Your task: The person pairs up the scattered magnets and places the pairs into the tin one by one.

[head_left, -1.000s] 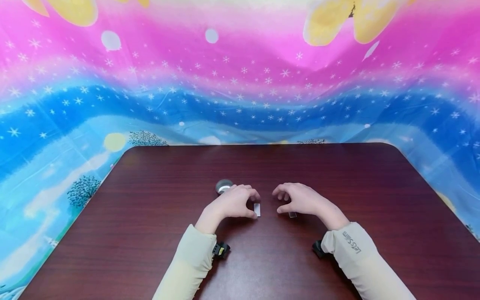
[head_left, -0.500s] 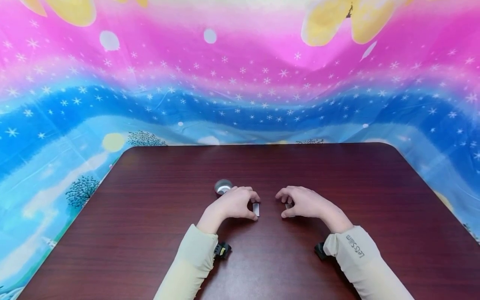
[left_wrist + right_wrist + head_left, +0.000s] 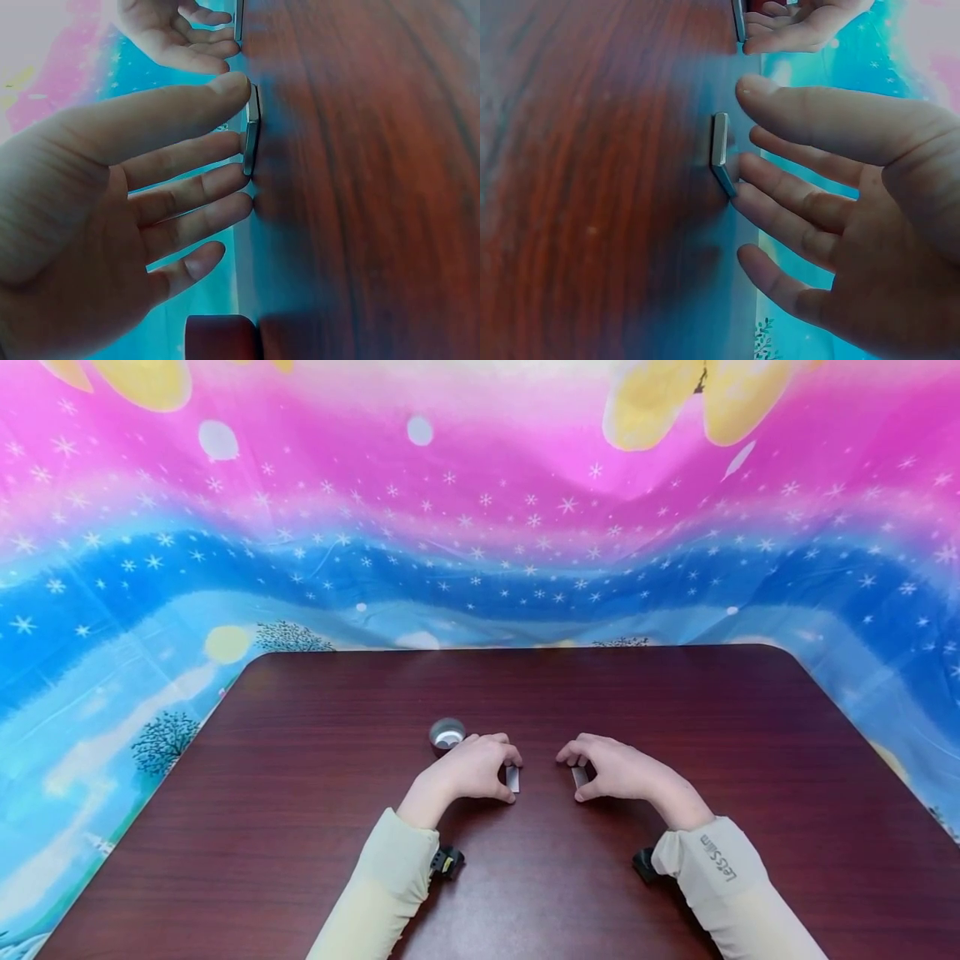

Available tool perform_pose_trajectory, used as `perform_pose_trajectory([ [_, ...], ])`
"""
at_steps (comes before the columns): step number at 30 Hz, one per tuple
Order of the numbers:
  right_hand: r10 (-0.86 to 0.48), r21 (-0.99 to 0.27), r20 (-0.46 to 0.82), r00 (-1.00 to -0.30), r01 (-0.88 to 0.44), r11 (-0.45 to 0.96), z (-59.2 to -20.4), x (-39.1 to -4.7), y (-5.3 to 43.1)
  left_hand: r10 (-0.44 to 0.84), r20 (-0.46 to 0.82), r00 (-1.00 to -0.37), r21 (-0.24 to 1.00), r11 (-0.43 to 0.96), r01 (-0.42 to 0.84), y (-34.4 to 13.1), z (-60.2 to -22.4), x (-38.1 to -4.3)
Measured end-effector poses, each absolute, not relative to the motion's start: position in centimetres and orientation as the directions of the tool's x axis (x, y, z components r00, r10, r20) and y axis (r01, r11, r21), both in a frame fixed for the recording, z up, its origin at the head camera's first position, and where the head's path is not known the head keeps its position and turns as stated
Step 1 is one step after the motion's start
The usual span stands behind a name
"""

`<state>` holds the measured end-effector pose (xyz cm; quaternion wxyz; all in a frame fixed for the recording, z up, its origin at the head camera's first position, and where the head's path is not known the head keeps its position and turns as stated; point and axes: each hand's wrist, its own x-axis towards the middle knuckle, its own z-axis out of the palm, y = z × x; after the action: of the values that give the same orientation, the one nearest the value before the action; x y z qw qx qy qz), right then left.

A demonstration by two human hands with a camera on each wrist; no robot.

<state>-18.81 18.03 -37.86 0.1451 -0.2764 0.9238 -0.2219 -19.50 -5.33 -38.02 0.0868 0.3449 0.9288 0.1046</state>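
Observation:
Two small flat silvery rectangular blocks lie on the dark wooden table, a short way apart. My left hand (image 3: 468, 768) spans the left block (image 3: 513, 778), thumb at its near edge and fingertips at its far edge. In the left wrist view, the thumb meets one end of this block (image 3: 253, 112). My right hand (image 3: 618, 768) curves around the right block (image 3: 579, 777). In the right wrist view, the fingers reach beside this block (image 3: 720, 141), while the thumb is apart from it. Contact of the right fingertips is hard to tell.
A small round dark container (image 3: 447, 737), pale inside, stands just behind my left hand. The brown table (image 3: 510, 693) reaches back to a hanging pink and blue cloth (image 3: 480, 552). Black cameras are strapped at both wrists.
My right hand has shifted slightly right and nearer, and its thumb has drawn to the near side of the right block. My left hand and its block have hardly moved.

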Motion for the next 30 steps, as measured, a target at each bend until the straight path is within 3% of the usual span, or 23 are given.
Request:
perform_pose_trajectory([
  [8, -0.596, -0.483, -0.163, -0.786, -0.463, 0.743, -37.66, -18.63, 18.15, 0.659, -0.073, -0.748, 0.237, 0.740, 0.629, -5.32, -38.00, -19.47],
  [30, -0.494, -0.433, -0.142, -0.858, -0.395, 0.810, -38.03, -18.53, 18.00, 0.643, -0.080, -0.762, 0.197, 0.759, 0.620, -5.03, -38.02, -19.47],
])
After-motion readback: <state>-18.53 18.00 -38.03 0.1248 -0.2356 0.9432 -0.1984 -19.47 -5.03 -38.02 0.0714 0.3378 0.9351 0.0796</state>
